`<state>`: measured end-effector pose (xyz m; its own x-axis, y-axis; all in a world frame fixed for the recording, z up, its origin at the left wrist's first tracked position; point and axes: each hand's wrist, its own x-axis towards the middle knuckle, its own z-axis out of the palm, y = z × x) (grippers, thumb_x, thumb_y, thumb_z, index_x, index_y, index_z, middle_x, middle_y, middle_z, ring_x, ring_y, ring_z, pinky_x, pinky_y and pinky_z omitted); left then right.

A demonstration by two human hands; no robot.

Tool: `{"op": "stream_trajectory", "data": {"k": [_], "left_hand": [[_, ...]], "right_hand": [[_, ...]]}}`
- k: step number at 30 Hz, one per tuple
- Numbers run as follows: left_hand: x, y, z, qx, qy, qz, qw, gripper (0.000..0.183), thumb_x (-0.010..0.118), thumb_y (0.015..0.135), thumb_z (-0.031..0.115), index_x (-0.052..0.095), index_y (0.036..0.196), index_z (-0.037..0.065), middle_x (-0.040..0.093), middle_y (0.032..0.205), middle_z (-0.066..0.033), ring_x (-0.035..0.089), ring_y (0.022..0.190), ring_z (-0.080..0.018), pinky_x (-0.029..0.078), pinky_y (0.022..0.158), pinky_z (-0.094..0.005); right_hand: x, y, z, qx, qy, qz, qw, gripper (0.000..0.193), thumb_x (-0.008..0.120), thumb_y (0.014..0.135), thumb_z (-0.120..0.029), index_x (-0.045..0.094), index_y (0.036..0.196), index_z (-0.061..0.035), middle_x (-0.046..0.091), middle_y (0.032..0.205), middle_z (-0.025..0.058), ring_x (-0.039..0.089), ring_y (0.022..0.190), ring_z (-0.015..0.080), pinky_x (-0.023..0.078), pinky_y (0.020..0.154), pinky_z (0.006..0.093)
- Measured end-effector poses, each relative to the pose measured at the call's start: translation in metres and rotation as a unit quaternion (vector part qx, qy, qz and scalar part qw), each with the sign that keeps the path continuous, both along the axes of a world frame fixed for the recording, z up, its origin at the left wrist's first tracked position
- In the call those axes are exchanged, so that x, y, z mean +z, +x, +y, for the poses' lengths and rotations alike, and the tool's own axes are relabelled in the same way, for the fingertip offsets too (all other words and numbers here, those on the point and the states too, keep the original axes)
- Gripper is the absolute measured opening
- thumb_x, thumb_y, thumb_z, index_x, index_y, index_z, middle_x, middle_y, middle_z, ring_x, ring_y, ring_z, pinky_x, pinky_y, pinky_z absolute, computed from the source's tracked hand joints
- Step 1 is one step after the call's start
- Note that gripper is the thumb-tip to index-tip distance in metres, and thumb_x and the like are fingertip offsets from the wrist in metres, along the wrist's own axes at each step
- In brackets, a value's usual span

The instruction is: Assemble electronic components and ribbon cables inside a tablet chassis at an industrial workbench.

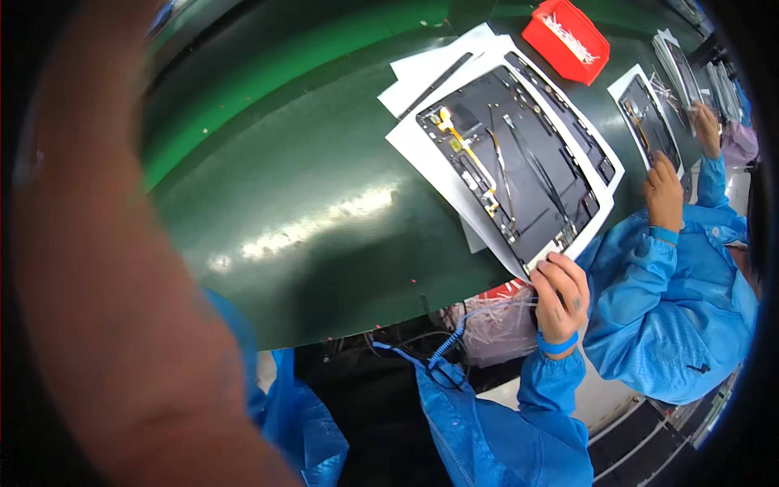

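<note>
My left hand is a large brown blur close to the camera along the left side. Its fingers cannot be made out. At the near edge of the green table, my right hand pinches the lower corner of a black tablet-like housing and the white sheet under it. Yellow and black ribbon cables run across the housing's inner face. A second black housing lies partly covered behind it, on more white paper. A blue wrist strap circles my right wrist.
The red bin of thin white sticks stands beyond the housings. On the right, a co-worker in a blue smock handles another housing. Below the table edge sits a clear bag of white sticks, beside a blue coiled cord.
</note>
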<state>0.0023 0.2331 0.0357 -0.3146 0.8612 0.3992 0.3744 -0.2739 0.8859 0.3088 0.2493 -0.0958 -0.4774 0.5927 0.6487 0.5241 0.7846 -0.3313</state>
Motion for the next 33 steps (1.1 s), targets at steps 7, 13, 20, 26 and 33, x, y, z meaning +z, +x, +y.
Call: {"op": "stream_trajectory", "data": {"k": [7,13,20,26,33], "left_hand": [[-0.084,0.012,-0.077,-0.088,-0.347,-0.408,0.84,0.059,0.052,0.114,0.036,0.037,0.159,-0.001,0.062,0.138,-0.0233,0.065,0.126,-0.0355,0.054,0.107,-0.0467],[-0.094,0.04,-0.071,-0.176,-0.279,-0.496,0.803,0.052,0.048,0.115,0.019,0.034,0.163,0.006,0.065,0.138,-0.0209,0.07,0.122,-0.0328,0.061,0.1,-0.0488],[-0.078,0.008,-0.11,-0.185,-0.245,-0.502,0.809,0.054,0.05,0.114,0.014,0.032,0.163,0.005,0.068,0.134,-0.0177,0.073,0.116,-0.0298,0.065,0.094,-0.0471],[-0.048,-0.022,-0.135,-0.187,-0.232,-0.457,0.838,0.055,0.05,0.114,0.015,0.03,0.164,0.006,0.067,0.136,-0.0181,0.073,0.116,-0.0272,0.065,0.094,-0.0443],[-0.037,-0.057,-0.15,-0.173,-0.242,-0.41,0.862,0.052,0.052,0.113,0.015,0.036,0.162,0.007,0.069,0.132,-0.0135,0.072,0.115,-0.0219,0.065,0.091,-0.0377]], "right_hand": [[0.028,-0.036,-0.025,0.131,0.04,0.01,0.991,0.037,0.084,0.069,-0.001,0.08,0.106,-0.0065,0.07,0.112,0.0039,0.069,0.1,0.0255,0.056,0.066,0.0345],[0.035,-0.052,-0.053,0.167,0.034,-0.021,0.985,0.03,0.082,0.075,-0.005,0.082,0.105,-0.0088,0.072,0.113,0.0015,0.069,0.102,0.0231,0.051,0.067,0.0335],[0.052,-0.086,-0.095,0.155,0.024,-0.01,0.988,0.033,0.082,0.07,-0.006,0.083,0.102,-0.0097,0.071,0.115,0.0,0.066,0.098,0.0221,0.051,0.07,0.0333],[0.075,-0.116,-0.118,0.177,0.029,-0.002,0.984,0.034,0.081,0.066,-0.002,0.083,0.099,-0.0101,0.071,0.112,0.0008,0.066,0.099,0.0229,0.053,0.072,0.0348],[0.105,-0.12,-0.124,0.215,-0.042,-0.02,0.976,0.035,0.081,0.064,0.002,0.081,0.097,-0.0098,0.073,0.11,0.0037,0.069,0.103,0.0268,0.055,0.077,0.0393]]}}
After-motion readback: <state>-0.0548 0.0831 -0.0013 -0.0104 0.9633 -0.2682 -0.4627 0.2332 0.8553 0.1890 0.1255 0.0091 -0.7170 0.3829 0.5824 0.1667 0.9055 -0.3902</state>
